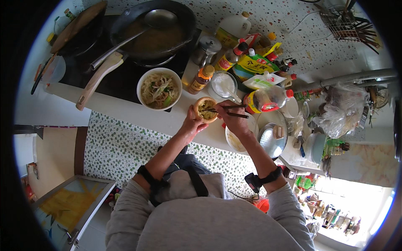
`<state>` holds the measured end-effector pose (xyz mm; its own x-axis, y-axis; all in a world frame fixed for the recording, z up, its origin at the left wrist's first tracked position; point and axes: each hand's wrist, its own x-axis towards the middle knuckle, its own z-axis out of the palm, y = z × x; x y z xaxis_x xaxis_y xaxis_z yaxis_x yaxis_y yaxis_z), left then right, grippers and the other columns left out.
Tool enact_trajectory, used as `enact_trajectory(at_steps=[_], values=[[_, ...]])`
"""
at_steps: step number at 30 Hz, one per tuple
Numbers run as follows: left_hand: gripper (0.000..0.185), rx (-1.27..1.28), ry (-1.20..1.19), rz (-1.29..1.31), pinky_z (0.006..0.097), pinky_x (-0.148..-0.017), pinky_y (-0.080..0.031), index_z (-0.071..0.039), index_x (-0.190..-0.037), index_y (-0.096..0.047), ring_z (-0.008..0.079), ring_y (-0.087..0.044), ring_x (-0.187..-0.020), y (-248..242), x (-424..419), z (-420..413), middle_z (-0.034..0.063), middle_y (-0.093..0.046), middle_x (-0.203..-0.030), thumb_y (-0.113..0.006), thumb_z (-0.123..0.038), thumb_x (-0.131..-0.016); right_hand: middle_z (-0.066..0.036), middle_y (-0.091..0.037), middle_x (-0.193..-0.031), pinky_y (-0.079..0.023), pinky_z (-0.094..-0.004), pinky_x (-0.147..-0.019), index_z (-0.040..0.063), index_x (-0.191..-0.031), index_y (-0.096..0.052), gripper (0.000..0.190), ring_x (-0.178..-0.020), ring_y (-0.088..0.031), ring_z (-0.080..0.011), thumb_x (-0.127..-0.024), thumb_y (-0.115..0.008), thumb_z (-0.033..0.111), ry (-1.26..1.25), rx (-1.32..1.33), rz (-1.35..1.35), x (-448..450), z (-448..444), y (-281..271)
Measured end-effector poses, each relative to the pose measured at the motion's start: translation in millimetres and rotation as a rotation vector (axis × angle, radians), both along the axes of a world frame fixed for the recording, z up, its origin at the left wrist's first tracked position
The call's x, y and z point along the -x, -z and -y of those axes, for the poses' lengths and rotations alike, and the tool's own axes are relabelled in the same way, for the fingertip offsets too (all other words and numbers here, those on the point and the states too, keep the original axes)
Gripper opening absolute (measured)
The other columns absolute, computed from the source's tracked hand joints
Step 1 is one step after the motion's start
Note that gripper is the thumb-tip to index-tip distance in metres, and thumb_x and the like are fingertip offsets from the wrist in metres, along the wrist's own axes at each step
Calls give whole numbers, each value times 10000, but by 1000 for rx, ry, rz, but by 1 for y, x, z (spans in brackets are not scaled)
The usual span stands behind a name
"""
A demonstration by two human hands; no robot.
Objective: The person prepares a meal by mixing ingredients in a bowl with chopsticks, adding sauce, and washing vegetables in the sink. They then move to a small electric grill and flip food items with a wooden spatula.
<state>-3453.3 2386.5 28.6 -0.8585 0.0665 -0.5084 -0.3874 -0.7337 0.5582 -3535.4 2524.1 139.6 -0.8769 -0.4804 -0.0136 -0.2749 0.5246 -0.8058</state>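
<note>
My left hand grips a small round wooden-looking bowl by its left side, over the counter's front edge. Yellowish-green mashed food lies inside it. A pair of dark chopsticks is held in my right hand, with the tips in the food. Left of the small bowl stands a white bowl of noodles or shredded vegetables. Partly behind my right hand is a pale bowl with some light residue. A glass jar of white granules with a spoon stands just beyond the small bowl.
A wok with liquid and a metal ladle sits on the black cooktop. Several sauce bottles and pouches crowd the wall side, including a large bottle lying tilted. A glass lid rests at the right, near plastic bags.
</note>
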Motion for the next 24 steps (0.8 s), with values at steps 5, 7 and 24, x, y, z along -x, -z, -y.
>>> enact_trajectory(at_steps=[5,7,24], values=[[806,27,-2,8,398,-966,-511,-277,-1500,-42,262,-522,-1181,-10,1,-2,121,-323,-1420,-531,9,-928,-89,-701,-829,-534,-273,-565,42,-843,-697,102,-656,-675,-171,-881,-632,112,-110,-199,-364,29,-6,-1],[814,23,-26,-21,401,-964,-513,-280,-1502,-26,259,-525,-1174,-2,2,-7,126,-329,-1411,-534,1,-931,-86,-685,-699,-526,-273,-533,27,-819,-684,151,-578,-671,-164,-895,-630,146,8,-176,-95,16,-10,-8],[769,82,84,-19,363,-913,-543,-270,-1496,-35,240,-605,-1041,3,0,5,132,-422,-1335,-533,-57,-950,-75,-685,-720,-506,-243,-528,1,-919,-682,159,-567,-627,-92,-911,-618,147,169,75,205,1,-11,14]])
